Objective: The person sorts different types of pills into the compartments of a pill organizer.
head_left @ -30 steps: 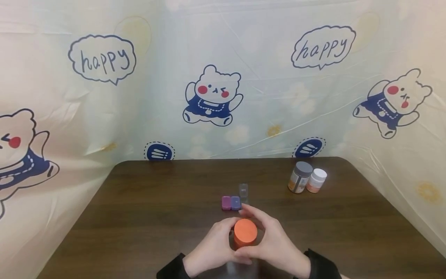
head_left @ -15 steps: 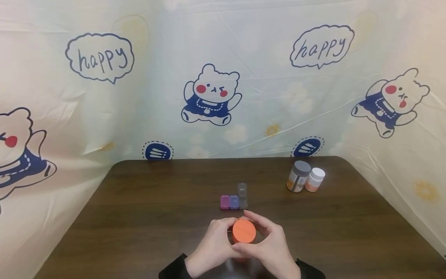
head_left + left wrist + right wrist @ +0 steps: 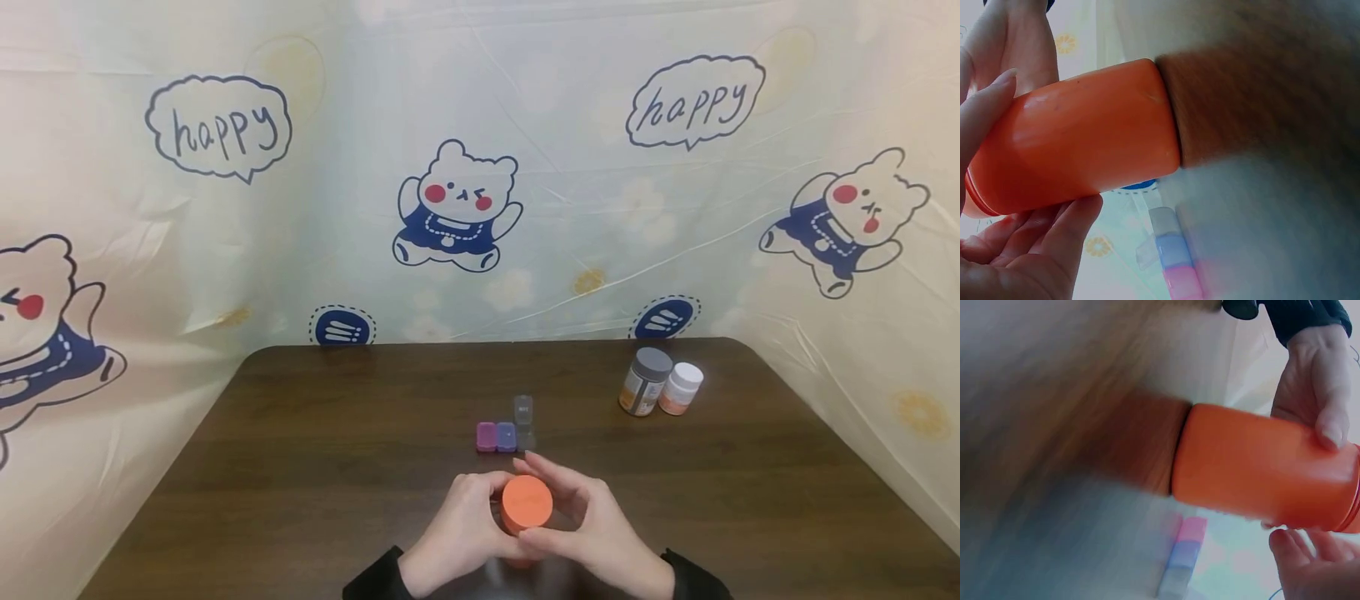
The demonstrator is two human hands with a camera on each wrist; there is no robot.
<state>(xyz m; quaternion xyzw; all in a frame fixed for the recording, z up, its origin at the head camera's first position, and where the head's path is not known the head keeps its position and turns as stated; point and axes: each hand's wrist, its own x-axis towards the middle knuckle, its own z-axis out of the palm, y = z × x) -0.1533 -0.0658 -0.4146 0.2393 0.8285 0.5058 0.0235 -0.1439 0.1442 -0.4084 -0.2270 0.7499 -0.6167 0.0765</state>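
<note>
An orange bottle (image 3: 527,502) stands upright on the brown table (image 3: 300,467), near the front edge and right before the person; its flat orange cap faces the head camera, and both wrist views show its smooth body with its base on the wood. The left hand (image 3: 462,533) wraps the body from the left, fingers curled round it and the thumb lying along its side (image 3: 988,109); that grip looks meant to keep the bottle from turning or sliding. The right hand (image 3: 592,525) comes in from the right, its fingers curved about the cap end; how firmly they pinch the cap cannot be told, since the right wrist view shows only fingertips (image 3: 1291,547) close below the rim, but the pairing of one hand low and one hand high suits twisting a lid. Dark sleeves cover both wrists.

Just beyond the bottle lies a small pill box (image 3: 504,436) with pink, blue and clear compartments in a row; the clear one has its lid standing up. Well apart, toward the far right corner, a grey-capped jar (image 3: 645,382) and a white-capped jar (image 3: 681,388) stand touching; behind the table hangs a plastic sheet (image 3: 570,208) printed with bears.
</note>
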